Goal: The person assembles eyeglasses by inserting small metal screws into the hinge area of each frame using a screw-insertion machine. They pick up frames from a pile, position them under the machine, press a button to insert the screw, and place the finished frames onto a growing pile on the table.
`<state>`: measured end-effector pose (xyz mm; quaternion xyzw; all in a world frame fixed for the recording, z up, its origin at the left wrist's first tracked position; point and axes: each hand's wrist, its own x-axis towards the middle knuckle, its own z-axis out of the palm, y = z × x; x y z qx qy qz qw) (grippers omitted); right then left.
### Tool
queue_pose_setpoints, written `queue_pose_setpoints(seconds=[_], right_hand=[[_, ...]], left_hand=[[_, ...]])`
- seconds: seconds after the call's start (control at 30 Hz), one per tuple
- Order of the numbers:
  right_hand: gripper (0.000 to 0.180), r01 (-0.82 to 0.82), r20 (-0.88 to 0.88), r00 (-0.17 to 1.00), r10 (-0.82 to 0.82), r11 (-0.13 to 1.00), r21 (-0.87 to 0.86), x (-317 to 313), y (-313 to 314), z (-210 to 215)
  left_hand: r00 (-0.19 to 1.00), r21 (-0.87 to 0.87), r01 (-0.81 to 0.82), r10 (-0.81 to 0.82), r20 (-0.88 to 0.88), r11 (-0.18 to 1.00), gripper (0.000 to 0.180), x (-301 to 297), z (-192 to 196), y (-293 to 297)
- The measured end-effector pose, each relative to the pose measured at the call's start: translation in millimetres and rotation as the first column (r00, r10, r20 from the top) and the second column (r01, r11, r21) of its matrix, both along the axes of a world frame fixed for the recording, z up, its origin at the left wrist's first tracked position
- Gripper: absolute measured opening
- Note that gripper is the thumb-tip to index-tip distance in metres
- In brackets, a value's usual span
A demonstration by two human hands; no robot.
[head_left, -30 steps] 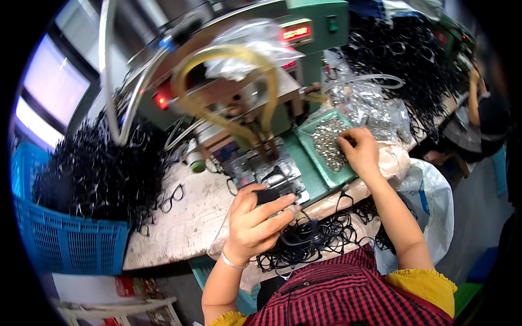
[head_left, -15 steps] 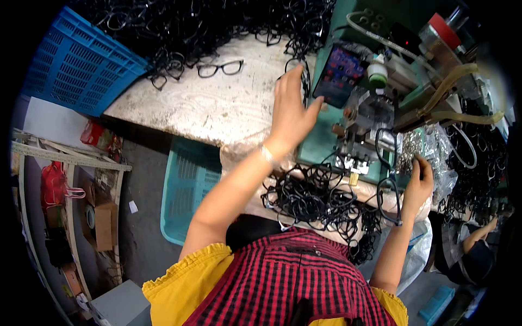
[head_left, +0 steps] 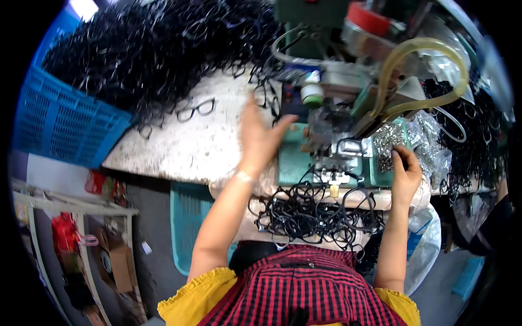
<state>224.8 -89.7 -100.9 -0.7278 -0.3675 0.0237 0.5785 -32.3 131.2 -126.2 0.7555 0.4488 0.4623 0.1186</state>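
Note:
My left hand (head_left: 258,142) is over the pale worktop, blurred, its thumb spread away from the stretched fingers. Its fingertips are beside a row of dark eyeglass frames (head_left: 270,95); I see nothing held in it. My right hand (head_left: 408,176) has thumb and forefinger pinched at the edge of a green tray of small silvery metal parts (head_left: 387,142). Anything between those fingertips is too small to make out. Between my hands stands a small bench machine (head_left: 333,163) with a metal fixture. A dark frame (head_left: 359,177) hangs at its right side, apart from my hands.
A heap of eyeglass frames (head_left: 163,43) covers the back left, by a blue crate (head_left: 68,117). One frame (head_left: 196,110) lies apart. More frames (head_left: 315,214) pile before the machine. A yellowish hose (head_left: 462,65) arches above the tray; a teal basket (head_left: 182,228) stands below the worktop.
The whole view has shifted. My right hand has come nearer the tray of metal parts, with its fingertips at the tray edge. The frame beside the machine now sits closer to the fixture.

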Motion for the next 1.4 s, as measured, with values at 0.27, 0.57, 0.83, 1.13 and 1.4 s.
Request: queue_pose_setpoints(seconds=[0.27, 0.57, 0.83, 1.13, 1.4], right_hand=[[0.01, 0.145, 0.16, 0.978, -0.132, 0.987, -0.069, 8.0, -42.9, -0.9], [0.028, -0.236, 0.029, 0.971, 0.237, 0.934, 0.267, -48.5, 50.1, 65.7], [0.051, -0.269, -0.284, 0.882, 0.375, 0.898, 0.348, -63.2, 50.5, 68.7], [0.049, -0.298, -0.368, 0.807, 0.461, 0.857, 0.421, -95.2, 33.1, 100.4], [0.024, 0.212, 0.464, 0.885, -0.025, 0.91, -0.355, 16.3, -0.8, 9.8]], left_hand=[[0.87, -0.057, -0.194, 0.145, -0.472, 0.979, 0.016, -180.9, -47.5, 136.7], [0.952, -0.281, 0.182, -0.097, 0.291, 0.942, 0.014, -96.4, -17.8, 40.2], [0.433, 0.144, 0.593, -0.464, 0.773, 0.792, 0.023, -37.0, 102.1, -55.0], [0.464, 0.332, 0.609, -0.663, 0.587, 0.72, 0.025, 8.9, 155.0, -73.4], [0.522, 0.27, 0.85, -0.791, -0.318, 0.452, 0.021, 18.3, 120.4, -96.8]])
